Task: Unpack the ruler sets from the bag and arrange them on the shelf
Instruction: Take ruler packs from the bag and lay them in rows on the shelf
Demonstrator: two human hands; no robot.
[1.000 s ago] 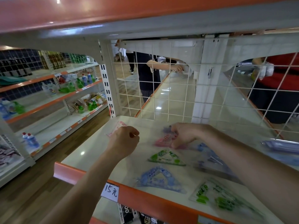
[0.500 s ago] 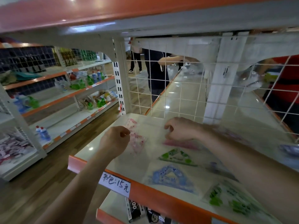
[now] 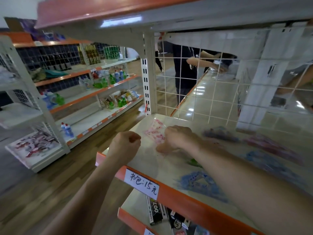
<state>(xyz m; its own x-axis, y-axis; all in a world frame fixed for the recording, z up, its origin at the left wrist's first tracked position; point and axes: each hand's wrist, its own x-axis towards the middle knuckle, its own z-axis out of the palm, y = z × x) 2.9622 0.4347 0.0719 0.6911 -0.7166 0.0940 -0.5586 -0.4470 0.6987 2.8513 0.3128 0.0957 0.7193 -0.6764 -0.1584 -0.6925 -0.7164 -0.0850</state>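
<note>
On shelf [image 3: 152,167] corner: pink set [image 3: 155,131] likely light, slick, flat; pinch edge. Right hand [image 3: 177,138] on it, grip unclear; left hand [image 3: 126,144] fisted, empty.

The shelf [image 3: 169,168] is glossy cream with an orange front edge [image 3: 186,199], and its white label [image 3: 142,183] carries black handwriting. At the far left lies a pink ruler set [image 3: 155,131], nearer a blue ruler set [image 3: 201,184], and between them a green ruler set [image 3: 194,162]. The wire grid [image 3: 199,92] behind is white, and the floor [image 3: 42,192] to the left is brown wood-grain.
</note>
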